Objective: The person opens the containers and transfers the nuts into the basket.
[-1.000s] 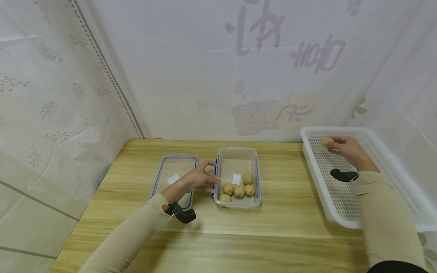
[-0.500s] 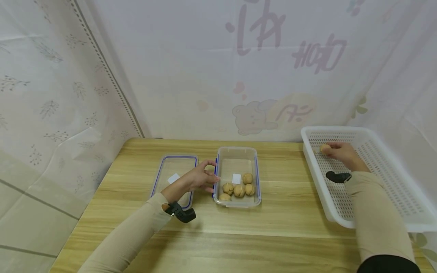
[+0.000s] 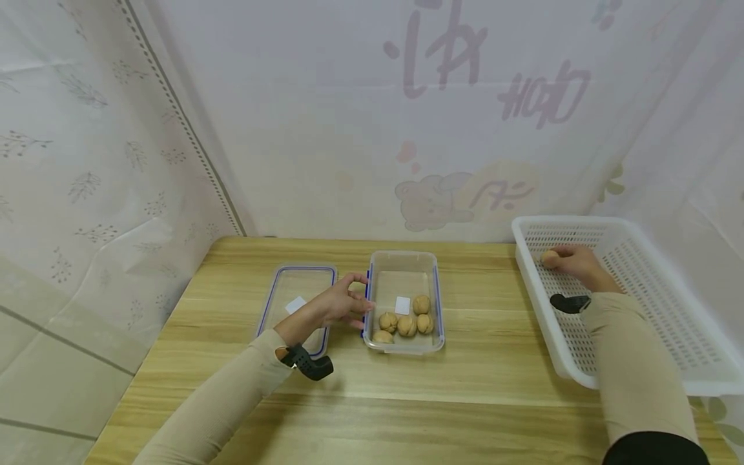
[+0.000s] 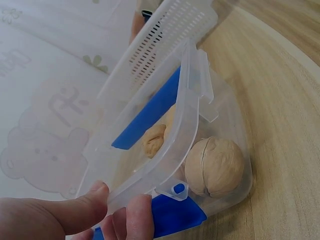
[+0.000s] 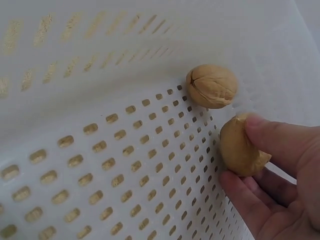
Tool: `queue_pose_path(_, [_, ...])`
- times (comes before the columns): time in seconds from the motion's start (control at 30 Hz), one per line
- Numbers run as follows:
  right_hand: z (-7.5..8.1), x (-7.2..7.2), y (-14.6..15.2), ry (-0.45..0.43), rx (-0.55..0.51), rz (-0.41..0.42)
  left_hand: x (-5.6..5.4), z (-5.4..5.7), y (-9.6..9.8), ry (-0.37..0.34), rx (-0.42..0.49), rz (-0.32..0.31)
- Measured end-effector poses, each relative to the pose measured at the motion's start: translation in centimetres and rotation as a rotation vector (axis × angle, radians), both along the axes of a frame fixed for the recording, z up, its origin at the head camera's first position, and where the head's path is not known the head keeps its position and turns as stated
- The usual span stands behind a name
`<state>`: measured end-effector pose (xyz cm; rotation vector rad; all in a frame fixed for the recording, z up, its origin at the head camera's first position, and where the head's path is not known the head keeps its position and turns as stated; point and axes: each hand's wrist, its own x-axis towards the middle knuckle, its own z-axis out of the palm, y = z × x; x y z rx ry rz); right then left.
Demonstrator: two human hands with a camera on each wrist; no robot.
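Observation:
My right hand pinches a walnut between thumb and fingers, low inside the white perforated basket. Close beyond it, against the basket wall, lies another walnut. At the middle of the table stands a clear plastic box with blue side latches, and several walnuts are gathered in its near half. My left hand holds the box's left side, thumb at the rim and curled fingers by the blue latch.
The clear lid with a blue seal lies left of the box, partly under my left forearm. A white label shows in the box. Behind the wooden table hangs a printed curtain.
My right hand has moved slightly nearer and left inside the basket, carrying the walnut with it. The left hand and the box have stayed in place.

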<state>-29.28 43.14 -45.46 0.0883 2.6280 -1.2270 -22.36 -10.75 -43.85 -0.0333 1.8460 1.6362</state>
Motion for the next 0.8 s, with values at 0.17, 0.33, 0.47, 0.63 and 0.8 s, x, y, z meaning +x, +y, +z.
queue_pose_path(0.17, [-0.1,-0.17,-0.22,0.007,-0.022,0.019,0.02,0.06,0.0,-0.001,-0.008,0.004])
queue_pose_path(0.33, [-0.04,-0.2,-0.44,-0.005,-0.053,0.014,0.03,0.03,0.03,-0.001,-0.002,0.005])
queue_pose_path(0.47, [0.15,-0.09,-0.55,-0.014,-0.054,0.007,0.02,-0.08,0.0,0.0,0.0,0.001])
queue_pose_path(0.63, [0.31,0.0,-0.6,-0.02,-0.046,0.012,-0.08,-0.19,-0.1,0.004,0.007,-0.005])
queue_pose_path(0.8, [0.5,0.09,-0.44,-0.028,-0.03,0.023,-0.09,-0.24,-0.16,0.008,0.006,-0.014])
